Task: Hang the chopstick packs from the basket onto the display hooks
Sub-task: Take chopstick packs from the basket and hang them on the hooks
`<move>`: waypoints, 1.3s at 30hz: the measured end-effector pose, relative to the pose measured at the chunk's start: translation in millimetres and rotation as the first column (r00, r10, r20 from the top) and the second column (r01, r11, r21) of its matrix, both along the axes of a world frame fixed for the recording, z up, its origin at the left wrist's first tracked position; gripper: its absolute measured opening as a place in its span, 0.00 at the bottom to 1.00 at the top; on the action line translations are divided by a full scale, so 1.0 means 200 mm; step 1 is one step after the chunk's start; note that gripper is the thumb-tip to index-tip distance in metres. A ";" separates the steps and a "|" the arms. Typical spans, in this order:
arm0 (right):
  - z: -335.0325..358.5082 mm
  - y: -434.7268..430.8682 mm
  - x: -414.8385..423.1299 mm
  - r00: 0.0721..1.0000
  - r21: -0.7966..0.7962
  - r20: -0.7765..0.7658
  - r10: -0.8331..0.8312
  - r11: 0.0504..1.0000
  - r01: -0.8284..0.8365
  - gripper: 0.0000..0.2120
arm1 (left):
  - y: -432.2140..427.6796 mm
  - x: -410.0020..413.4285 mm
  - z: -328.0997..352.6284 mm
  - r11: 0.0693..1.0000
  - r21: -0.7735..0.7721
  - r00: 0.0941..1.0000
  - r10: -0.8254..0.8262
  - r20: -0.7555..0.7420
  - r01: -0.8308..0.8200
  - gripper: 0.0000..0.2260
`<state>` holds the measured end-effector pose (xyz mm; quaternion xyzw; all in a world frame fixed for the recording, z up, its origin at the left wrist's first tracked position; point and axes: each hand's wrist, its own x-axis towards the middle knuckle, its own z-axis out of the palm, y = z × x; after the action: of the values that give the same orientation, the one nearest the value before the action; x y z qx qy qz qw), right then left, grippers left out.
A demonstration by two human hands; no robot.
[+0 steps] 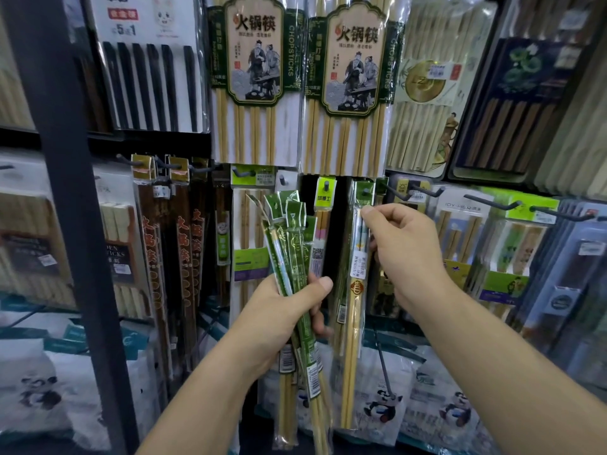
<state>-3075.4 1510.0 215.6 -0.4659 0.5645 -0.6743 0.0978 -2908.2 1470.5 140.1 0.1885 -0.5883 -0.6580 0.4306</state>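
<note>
My left hand (282,310) grips a fanned bunch of several slim chopstick packs (290,224) with green header cards, held upright in front of the display. My right hand (399,244) pinches a single green-topped chopstick pack (356,290) near its top. That pack's header card sits at a dark display hook (365,193), and its long bamboo sticks hang straight down. Whether the hook passes through the hole I cannot tell. The basket is out of view.
The wall is crowded with hanging packs: two large hot-pot chopstick packs (353,87) above, dark brown packs (179,244) to the left, boxed sets to the right. Bare hooks (492,201) jut out at the right. A dark metal post (65,192) stands at the left.
</note>
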 end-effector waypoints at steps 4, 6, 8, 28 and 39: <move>-0.01 -0.01 -0.01 1.000 0.036 0.013 -0.029 0.999 0.028 0.10 | 0.02 -0.01 0.01 0.996 -0.066 0.998 0.055 0.043 -0.052 0.28; -0.02 0.00 -0.02 0.997 0.052 -0.034 -0.073 0.996 0.074 0.12 | 0.03 -0.02 0.02 0.997 -0.065 0.999 0.046 0.029 -0.044 0.36; -0.04 0.01 -0.02 0.990 0.050 -0.076 -0.120 0.991 0.124 0.14 | 0.04 -0.03 0.02 0.999 -0.045 1.000 0.008 0.001 -0.008 0.33; -0.04 0.16 0.03 0.984 0.045 -0.004 0.179 0.983 -0.179 0.12 | 0.09 -0.13 -0.02 0.989 -0.118 0.996 0.085 0.001 -0.085 0.10; 0.00 0.15 -0.15 0.997 -0.035 0.067 -0.032 0.999 0.034 0.18 | 0.09 -0.16 -0.04 0.988 -0.142 0.997 0.062 0.044 -0.055 0.23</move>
<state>-3105.6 1540.1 216.6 -0.4356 0.5563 -0.7010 0.0970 -2940.8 1489.2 131.4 0.1909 -0.6377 -0.5971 0.4477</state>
